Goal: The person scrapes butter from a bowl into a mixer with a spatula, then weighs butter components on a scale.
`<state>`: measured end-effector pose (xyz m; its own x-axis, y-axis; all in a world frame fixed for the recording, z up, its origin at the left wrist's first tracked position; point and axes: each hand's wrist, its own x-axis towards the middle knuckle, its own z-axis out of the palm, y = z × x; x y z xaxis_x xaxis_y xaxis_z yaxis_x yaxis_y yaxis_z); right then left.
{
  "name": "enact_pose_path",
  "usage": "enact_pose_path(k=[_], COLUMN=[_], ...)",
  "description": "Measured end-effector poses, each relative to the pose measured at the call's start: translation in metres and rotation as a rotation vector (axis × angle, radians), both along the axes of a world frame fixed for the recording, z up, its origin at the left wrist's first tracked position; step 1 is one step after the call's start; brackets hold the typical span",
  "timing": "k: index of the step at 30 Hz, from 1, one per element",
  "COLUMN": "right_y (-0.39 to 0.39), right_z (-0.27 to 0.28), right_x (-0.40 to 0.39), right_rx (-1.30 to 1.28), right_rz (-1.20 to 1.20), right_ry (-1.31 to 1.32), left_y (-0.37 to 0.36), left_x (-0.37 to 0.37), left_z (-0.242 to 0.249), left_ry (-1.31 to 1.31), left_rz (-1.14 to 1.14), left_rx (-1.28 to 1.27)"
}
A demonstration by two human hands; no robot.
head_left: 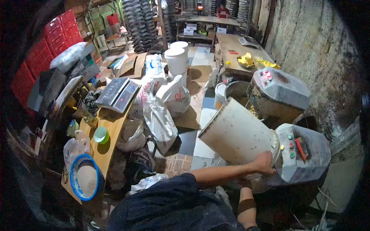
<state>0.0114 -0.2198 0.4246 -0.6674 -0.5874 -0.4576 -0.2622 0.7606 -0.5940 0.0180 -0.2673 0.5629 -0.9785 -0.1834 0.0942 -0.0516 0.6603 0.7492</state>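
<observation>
My left hand (263, 163) is closed on the rim of a large white bucket (241, 133). The bucket lies tilted against the front machine (302, 154), its speckled side facing up and its base toward the upper left. Green buttons and a red bar show on the machine's top. My right forearm (247, 208) is at the bottom, beneath the left arm; the right hand itself is hard to make out, hidden near the bucket and the left arm.
A second machine (281, 86) stands behind. At left, a wooden bench (111, 133) holds a scale (118, 96), a green bowl (101, 135) and a blue basin (85, 178) of powder. White sacks (160, 123) and lidded buckets (175, 61) stand mid-floor. A person (222, 12) is far back.
</observation>
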Motion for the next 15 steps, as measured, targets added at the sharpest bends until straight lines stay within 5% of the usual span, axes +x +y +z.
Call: enact_pose_path(k=[2,9,11,15], right_y=[-0.006,0.068,0.157,0.275], right_z=[0.022,0.024,-0.009,0.016], right_x=[0.009,0.011,0.057,0.081], right_rx=[-0.089,-0.434,-0.524,-0.696], right_rz=[-0.053,-0.26,-0.385,-0.828], right_ry=[-0.022,-0.239,-0.313,-0.383], left_y=[-0.022,-0.105,-0.108,-0.072], left_x=[0.029,0.14,0.164,0.198], left_z=[0.006,0.043,0.052,0.072], left_ry=[-0.016,0.174,0.093,-0.089], left_rz=[-0.06,0.33,0.243,-0.109], left_rx=[0.102,0.18,0.238,0.508])
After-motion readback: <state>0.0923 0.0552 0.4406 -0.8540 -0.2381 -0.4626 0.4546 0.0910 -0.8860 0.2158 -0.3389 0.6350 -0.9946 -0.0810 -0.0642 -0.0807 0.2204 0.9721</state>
